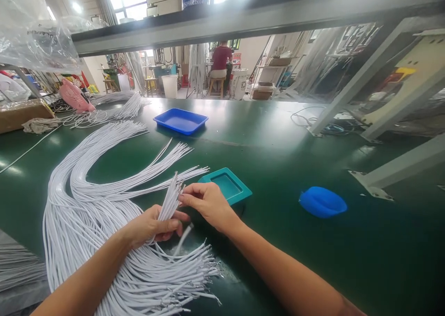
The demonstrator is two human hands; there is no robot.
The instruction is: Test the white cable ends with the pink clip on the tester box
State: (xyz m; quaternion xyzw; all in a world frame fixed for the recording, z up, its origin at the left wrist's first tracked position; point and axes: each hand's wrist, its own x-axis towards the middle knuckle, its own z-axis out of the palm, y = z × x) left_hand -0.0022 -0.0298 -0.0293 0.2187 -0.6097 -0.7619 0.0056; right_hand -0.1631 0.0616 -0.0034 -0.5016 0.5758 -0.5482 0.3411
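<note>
My left hand (158,224) is closed round a small bunch of white wires (169,202), whose ends point up and away from me. At the tips of that bunch, my right hand (205,202) has its thumb and forefinger pinched together; whether a single wire is between them is too small to tell. A large bundle of white wires (62,214) curves over the green table at the left, with loose ends (194,274) fanned out below my hands. Just beyond my right hand sits a teal tray (229,186).
A blue tray (181,121) lies farther back, and a blue bowl (323,202) is at the right. Metal legs (403,165) stand on the table (278,167) at the right, under an overhead bar (222,22). A person (221,61) sits in the background.
</note>
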